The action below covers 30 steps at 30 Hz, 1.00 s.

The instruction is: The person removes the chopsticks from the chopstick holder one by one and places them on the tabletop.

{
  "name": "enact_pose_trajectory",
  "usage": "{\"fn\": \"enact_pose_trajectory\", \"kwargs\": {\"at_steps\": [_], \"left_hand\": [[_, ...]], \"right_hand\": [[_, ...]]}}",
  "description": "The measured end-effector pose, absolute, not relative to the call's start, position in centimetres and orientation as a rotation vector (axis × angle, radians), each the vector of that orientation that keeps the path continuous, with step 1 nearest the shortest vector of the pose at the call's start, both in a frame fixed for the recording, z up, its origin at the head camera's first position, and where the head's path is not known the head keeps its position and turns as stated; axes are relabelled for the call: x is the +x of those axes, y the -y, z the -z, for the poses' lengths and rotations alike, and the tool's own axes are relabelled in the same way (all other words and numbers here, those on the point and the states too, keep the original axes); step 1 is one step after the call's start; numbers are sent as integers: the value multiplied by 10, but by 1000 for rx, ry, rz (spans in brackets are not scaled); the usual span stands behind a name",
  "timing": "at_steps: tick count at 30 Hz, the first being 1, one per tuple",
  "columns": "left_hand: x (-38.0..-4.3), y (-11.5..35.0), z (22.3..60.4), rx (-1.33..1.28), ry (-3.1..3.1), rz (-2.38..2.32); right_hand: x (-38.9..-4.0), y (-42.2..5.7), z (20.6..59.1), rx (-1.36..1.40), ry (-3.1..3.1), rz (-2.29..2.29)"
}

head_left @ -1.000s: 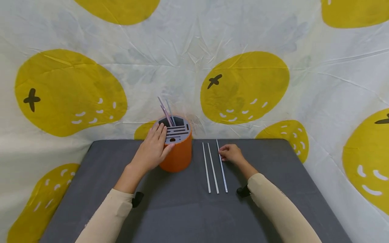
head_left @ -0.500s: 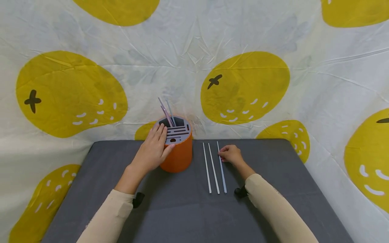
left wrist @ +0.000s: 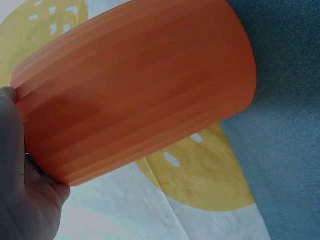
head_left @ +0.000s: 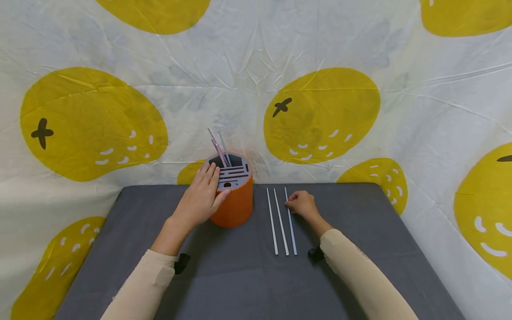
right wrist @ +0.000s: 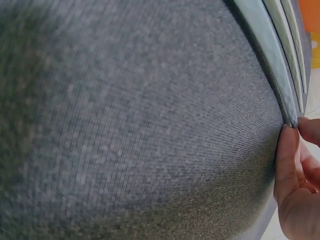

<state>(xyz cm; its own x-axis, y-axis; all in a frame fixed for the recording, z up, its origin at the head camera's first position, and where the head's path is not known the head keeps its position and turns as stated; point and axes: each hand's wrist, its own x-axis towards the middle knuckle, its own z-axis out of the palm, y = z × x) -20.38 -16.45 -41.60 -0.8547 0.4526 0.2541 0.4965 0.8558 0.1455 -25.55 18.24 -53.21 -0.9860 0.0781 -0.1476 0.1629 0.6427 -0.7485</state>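
An orange cylindrical holder (head_left: 234, 209) with a grey slotted top stands near the table's back edge. My left hand (head_left: 202, 193) rests on its top rim, fingers extended, thumb at the side nearest me. Pinkish and bluish thin sticks (head_left: 218, 149) lean up from its rear opening. To its right, two whitish sticks (head_left: 272, 222) lie side by side on the table. My right hand (head_left: 302, 204) pinches a pale bluish stick (head_left: 292, 231) near its far end, beside those two. In the right wrist view, thumb and finger (right wrist: 286, 150) meet at that stick (right wrist: 272, 55).
A dark grey cloth covers the table (head_left: 256, 289). Right behind it hangs a white curtain (head_left: 224, 58) with yellow fruit prints. The holder stands close to that curtain.
My right hand has shifted slightly left, bringing the bluish stick closer to the two whitish ones and more in line with them. The left hand and holder have stayed put.
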Motion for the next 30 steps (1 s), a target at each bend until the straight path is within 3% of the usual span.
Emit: {"fn": "enact_pose_trajectory", "kwargs": {"at_steps": [16, 30], "left_hand": [[-203, 163, 413, -725, 2832, 311], [-203, 163, 414, -733, 2802, 298]], "right_hand": [[-257, -187, 528, 163, -2778, 1281], [-279, -168, 470, -248, -2965, 1302]]}}
